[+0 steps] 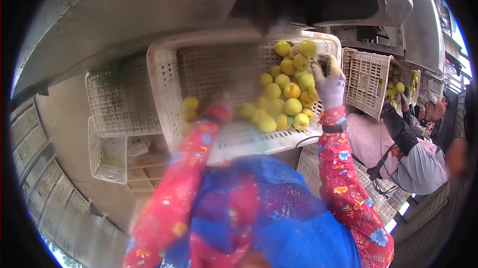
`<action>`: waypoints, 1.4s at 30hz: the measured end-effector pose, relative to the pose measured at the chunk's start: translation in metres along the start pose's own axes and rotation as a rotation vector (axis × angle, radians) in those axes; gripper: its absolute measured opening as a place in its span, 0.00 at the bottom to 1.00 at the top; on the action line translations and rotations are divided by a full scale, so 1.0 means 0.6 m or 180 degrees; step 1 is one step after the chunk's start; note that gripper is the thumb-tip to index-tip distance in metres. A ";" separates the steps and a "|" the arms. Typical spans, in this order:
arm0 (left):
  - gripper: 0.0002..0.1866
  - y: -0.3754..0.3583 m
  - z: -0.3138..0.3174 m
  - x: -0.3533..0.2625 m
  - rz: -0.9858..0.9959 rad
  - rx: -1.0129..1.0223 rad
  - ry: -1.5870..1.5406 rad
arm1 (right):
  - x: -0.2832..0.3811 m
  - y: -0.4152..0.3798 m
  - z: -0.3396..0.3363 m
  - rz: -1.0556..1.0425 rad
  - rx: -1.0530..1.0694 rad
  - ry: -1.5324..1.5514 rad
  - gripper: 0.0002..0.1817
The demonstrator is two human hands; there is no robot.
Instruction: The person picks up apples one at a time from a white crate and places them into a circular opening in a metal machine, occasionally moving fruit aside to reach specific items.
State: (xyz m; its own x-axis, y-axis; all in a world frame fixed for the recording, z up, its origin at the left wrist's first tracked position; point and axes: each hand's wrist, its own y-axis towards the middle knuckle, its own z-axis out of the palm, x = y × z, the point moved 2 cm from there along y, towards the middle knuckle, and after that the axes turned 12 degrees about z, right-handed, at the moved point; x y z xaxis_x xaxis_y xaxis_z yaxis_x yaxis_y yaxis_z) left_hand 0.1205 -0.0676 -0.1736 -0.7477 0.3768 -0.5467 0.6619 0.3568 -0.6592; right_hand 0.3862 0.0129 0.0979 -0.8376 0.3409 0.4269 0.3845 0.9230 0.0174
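Note:
A large white plastic crate [167, 76] with slotted walls is in front of me. Yellow-green round fruit, which look like peaches [292, 90], are heaped on its right side. A few more peaches [190, 103] lie at its left end. My right hand [329, 81], in a pale, dirt-stained glove, is at the crate's right wall beside the heap, its fingers curled over the rim. Inside the crate, left of the heap, my left hand [222, 102] is smeared by motion. Its fingers, and anything in them, cannot be made out.
Stacked white crates [122, 101] stand to the left. A grey metal machine housing [164, 4] runs along the far side. At the right, a person in a checked top [371, 136] works beside another crate [367, 81] and more fruit. Rows of crates [50, 183] line the far left.

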 end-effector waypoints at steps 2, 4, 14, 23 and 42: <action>0.49 -0.004 0.025 0.002 0.0056 0.0187 0.0085 | -0.062 -0.015 0.035 0.0291 0.0496 -0.1282 0.25; 0.52 -0.005 0.028 0.004 -0.0043 0.0476 -0.0049 | -0.074 -0.025 0.091 0.0236 0.1167 -0.2978 0.30; 0.40 0.003 0.072 0.043 0.0514 -0.0224 0.1398 | -0.056 -0.069 0.125 0.1649 0.3058 0.2052 0.22; 0.33 -0.167 -0.205 0.026 -0.0079 -0.1429 -0.3855 | 0.120 -0.110 0.028 0.1352 0.2657 0.5437 0.35; 0.32 -0.362 -0.362 -0.160 0.1939 -0.2941 -0.5579 | 0.255 -0.091 -0.016 -0.0217 -0.0355 0.1764 0.34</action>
State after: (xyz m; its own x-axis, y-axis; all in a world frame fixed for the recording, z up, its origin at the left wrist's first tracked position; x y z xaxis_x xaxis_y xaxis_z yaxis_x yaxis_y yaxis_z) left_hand 0.0599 0.0044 0.1343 0.6506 -0.2471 -0.7181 0.1982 0.9681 -0.1535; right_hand 0.2406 0.0129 0.1709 -0.5447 0.1089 0.8315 0.4006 0.9049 0.1440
